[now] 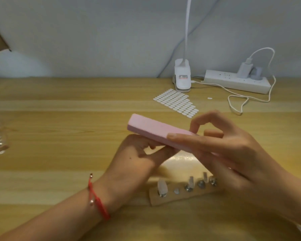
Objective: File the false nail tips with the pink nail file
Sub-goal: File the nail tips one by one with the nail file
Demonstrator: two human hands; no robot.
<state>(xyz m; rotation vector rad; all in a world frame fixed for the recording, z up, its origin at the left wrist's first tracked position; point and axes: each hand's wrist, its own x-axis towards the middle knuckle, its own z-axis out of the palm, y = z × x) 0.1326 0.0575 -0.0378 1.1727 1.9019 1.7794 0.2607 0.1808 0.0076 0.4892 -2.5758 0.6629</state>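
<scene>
Because the long pink foam block nail file [156, 129] is raised level across mid-frame, its underside seems offered to whatever the left hand [134, 159] brings up beneath it. The right hand [229, 153] grips the file's right end, thumb flat along the near edge, fingers curled over the far side. The left hand's fingers curl up against the underside; whether they pinch a tip is hidden. Clear false nail tips [162, 186] stand on a wooden strip holder [181, 197] at lower centre, probably kept close for swapping
</scene>
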